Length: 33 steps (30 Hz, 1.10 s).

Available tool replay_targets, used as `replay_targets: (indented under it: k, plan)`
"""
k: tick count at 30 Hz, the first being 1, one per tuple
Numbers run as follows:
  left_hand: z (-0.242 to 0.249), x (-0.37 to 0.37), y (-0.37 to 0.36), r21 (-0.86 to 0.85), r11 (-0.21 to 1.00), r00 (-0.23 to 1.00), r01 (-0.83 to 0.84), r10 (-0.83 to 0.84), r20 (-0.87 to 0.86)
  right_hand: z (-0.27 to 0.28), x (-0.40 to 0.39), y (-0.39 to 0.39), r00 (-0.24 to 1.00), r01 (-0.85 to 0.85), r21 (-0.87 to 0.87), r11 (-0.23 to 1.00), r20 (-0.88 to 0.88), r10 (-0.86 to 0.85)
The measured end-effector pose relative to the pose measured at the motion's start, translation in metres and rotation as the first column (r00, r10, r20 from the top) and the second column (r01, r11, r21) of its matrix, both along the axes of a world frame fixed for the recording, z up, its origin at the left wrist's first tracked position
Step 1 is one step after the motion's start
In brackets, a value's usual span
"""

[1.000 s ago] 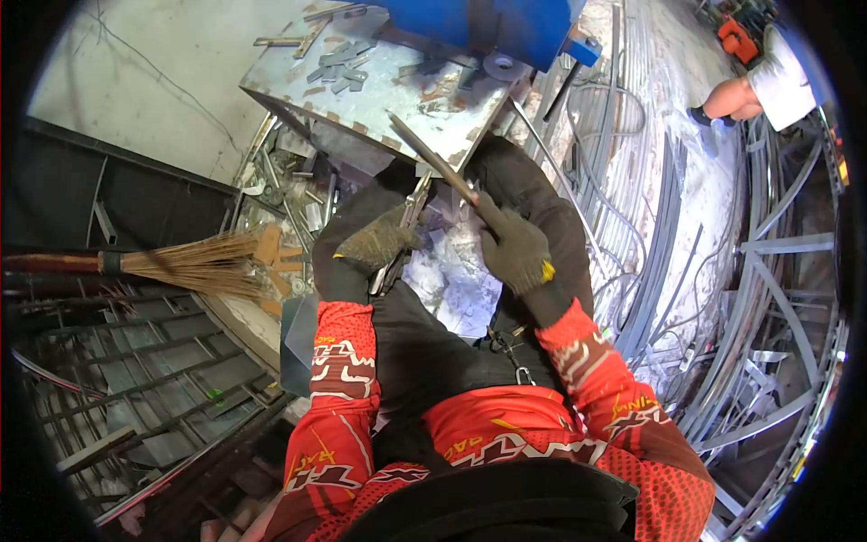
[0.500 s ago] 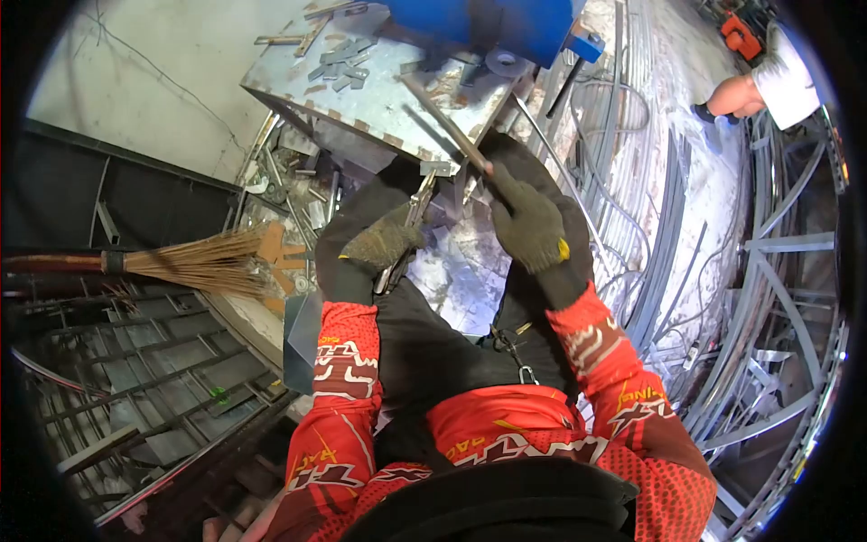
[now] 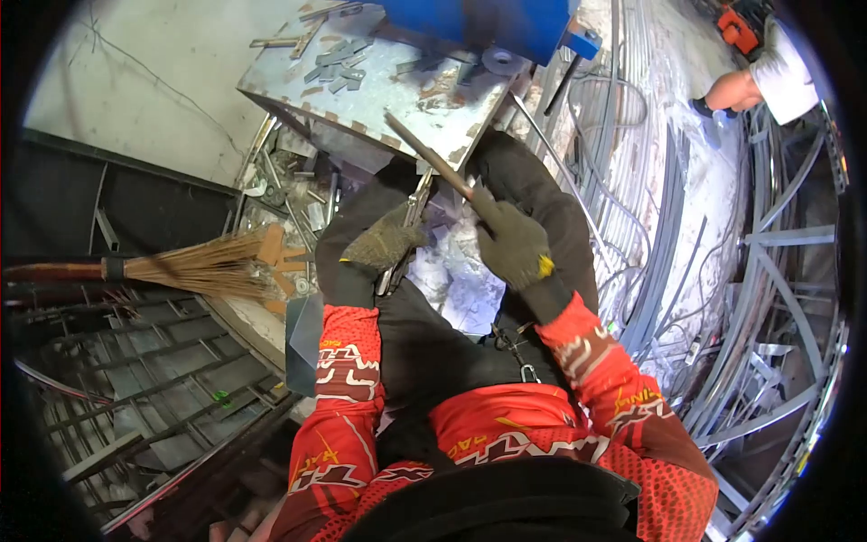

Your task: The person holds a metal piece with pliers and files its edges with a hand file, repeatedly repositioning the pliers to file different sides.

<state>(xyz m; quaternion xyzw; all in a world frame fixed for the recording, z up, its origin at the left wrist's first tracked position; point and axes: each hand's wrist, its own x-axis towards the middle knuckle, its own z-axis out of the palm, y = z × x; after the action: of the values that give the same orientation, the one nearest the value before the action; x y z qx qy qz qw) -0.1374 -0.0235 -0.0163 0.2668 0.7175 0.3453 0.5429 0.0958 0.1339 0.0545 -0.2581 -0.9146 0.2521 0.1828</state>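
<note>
My left hand (image 3: 386, 239), in a grey-green knit glove, is closed around a pair of locking pliers (image 3: 417, 203). Their jaws point up to the front edge of the metal worktable (image 3: 442, 122), where a small metal plate (image 3: 422, 168) sits at the tips, mostly covered. My right hand (image 3: 515, 242), gloved alike, grips one end of a long flat file (image 3: 428, 155). The file slants up and left across the plate and over the table edge. Several small cut metal pieces (image 3: 339, 68) lie on the tabletop.
A blue machine (image 3: 479, 27) stands on the table's far side, near a grey disc (image 3: 503, 61). Long metal bars (image 3: 664, 244) cover the floor at right. A broom (image 3: 194, 264) lies at left. Another person's arm (image 3: 736, 90) shows at upper right.
My right hand has moved left and slightly down with the file, which now lies across the plate instead of to its right. My left hand and the pliers stay nearly in place.
</note>
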Motion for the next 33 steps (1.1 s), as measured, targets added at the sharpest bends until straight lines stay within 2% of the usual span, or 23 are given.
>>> replay_targets:
  k: [2, 4, 7, 10, 12, 13, 14, 15, 16, 17, 18, 20, 21, 22, 24, 25, 26, 27, 28, 31, 33]
  plan:
    - [-0.002, 0.011, -0.005, -0.003, 1.0, 0.999, -0.029, 0.03, 0.019, -0.007, 0.036, -0.008, 1.0, -0.002, 0.004, 1.0, 0.019, 0.002]
    - [0.0, 0.001, 0.001, -0.002, 0.999, 0.999, -0.039, 0.039, 0.021, -0.004, 0.039, -0.007, 1.0, 0.016, 0.012, 1.0, 0.02, -0.016]
    - [-0.001, 0.0, 0.008, -0.003, 1.0, 1.0, -0.019, 0.02, 0.014, -0.001, 0.006, 0.01, 1.0, 0.021, 0.031, 0.999, 0.019, -0.022]
    - [0.0, -0.004, 0.007, 0.025, 1.0, 1.0, 0.018, -0.018, 0.004, -0.004, -0.037, 0.026, 0.995, -0.018, 0.036, 0.999, 0.103, 0.014]
    - [-0.002, -0.004, -0.001, 0.045, 0.998, 0.999, 0.04, -0.04, 0.009, -0.022, -0.042, 0.03, 0.999, -0.037, -0.031, 0.999, -0.039, 0.035]
    - [-0.003, -0.003, 0.01, 0.059, 0.997, 0.999, 0.047, -0.048, 0.012, -0.013, -0.037, 0.032, 0.99, -0.083, -0.212, 0.974, -0.129, 0.056]
    - [-0.003, -0.004, 0.006, 0.067, 0.996, 0.998, 0.051, -0.052, 0.02, -0.006, -0.026, 0.031, 0.992, -0.072, -0.204, 0.976, -0.12, 0.048]
    - [-0.003, -0.014, 0.0, 0.067, 0.996, 0.998, 0.053, -0.055, 0.032, -0.002, -0.011, 0.028, 0.985, -0.039, -0.461, 0.886, -0.166, -0.043]
    - [-0.004, -0.005, -0.006, 0.063, 0.997, 0.997, 0.053, -0.056, 0.044, 0.002, 0.003, 0.025, 0.972, -0.025, -0.687, 0.726, -0.187, -0.143]
    - [-0.005, -0.007, -0.001, 0.059, 0.997, 0.997, 0.049, -0.052, 0.052, 0.004, 0.015, 0.026, 0.966, -0.004, -0.829, 0.56, -0.149, -0.213]
    - [-0.004, -0.015, 0.002, 0.058, 0.997, 0.997, 0.047, -0.05, 0.056, 0.004, 0.026, 0.024, 0.966, 0.0, -0.829, 0.559, -0.145, -0.216]
    - [-0.005, -0.008, -0.002, 0.066, 0.997, 0.997, 0.044, -0.048, 0.057, 0.006, 0.043, 0.024, 0.931, -0.155, -0.984, 0.093, -0.177, -0.319]
    - [-0.002, -0.005, 0.001, 0.069, 0.997, 0.997, 0.047, -0.051, 0.06, -0.018, 0.049, 0.028, 0.942, -0.171, -0.967, 0.188, -0.216, -0.256]
    - [0.005, -0.023, 0.051, 0.078, 0.996, 0.997, 0.043, -0.048, 0.067, -0.015, 0.053, 0.026, 0.943, -0.169, -0.967, 0.188, -0.214, -0.253]
    - [0.009, -0.011, 0.035, 0.082, 0.997, 0.997, -0.01, 0.003, 0.077, -0.004, 0.048, 0.017, 0.942, -0.163, -0.986, 0.043, -0.168, -0.29]
    - [0.014, -0.004, 0.059, 0.076, 0.996, 0.996, -0.047, 0.042, 0.078, -0.001, 0.041, 0.015, 0.945, -0.165, -0.982, 0.087, -0.183, -0.27]
    - [0.016, -0.005, 0.04, 0.071, 0.994, 0.994, -0.087, 0.082, 0.077, -0.001, 0.035, 0.016, 0.948, -0.172, -0.977, 0.13, -0.2, -0.248]
    - [0.019, -0.005, 0.033, 0.065, 0.99, 0.99, -0.122, 0.117, 0.076, -0.002, 0.028, 0.018, 0.965, -0.094, -0.982, 0.166, -0.131, -0.228]
    - [0.022, 0.002, 0.033, 0.066, 0.987, 0.987, -0.147, 0.142, 0.073, -0.007, 0.022, 0.019, 0.961, -0.149, -0.97, 0.194, -0.188, -0.202]
    - [0.03, 0.016, 0.02, 0.085, 0.98, 0.982, -0.178, 0.171, 0.085, 0.002, 0.009, 0.024, 0.976, -0.099, -0.973, 0.21, -0.136, -0.168]
    - [0.036, 0.022, 0.011, 0.103, 0.978, 0.98, -0.182, 0.172, 0.102, 0.016, -0.007, 0.016, 0.987, 0.038, -0.949, 0.313, -0.014, -0.161]
